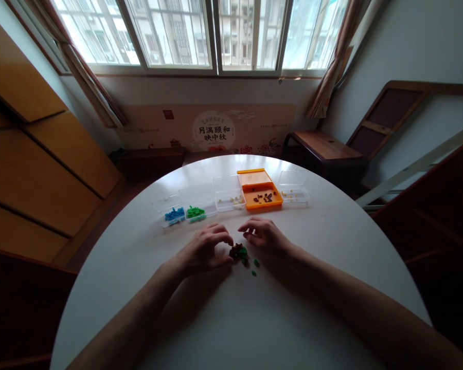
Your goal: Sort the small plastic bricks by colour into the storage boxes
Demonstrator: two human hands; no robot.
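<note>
A small heap of brown and green pieces lies on the white table in front of me. My left hand is at the heap's left side, thumb and index finger curved apart; whether they touch it I cannot tell. Just above and right of the heap is my right hand, its fingers bent and slightly apart, with nothing visible in them. Two loose green pieces, an upper one and a lower one, rest to the heap's right. The pieces are too small and dark for me to name their kind.
Along the far side of the round table stand lidded boxes: one with blue pieces, one with green pieces, a clear box with pale pieces, an orange box with dark pieces, and another clear box.
</note>
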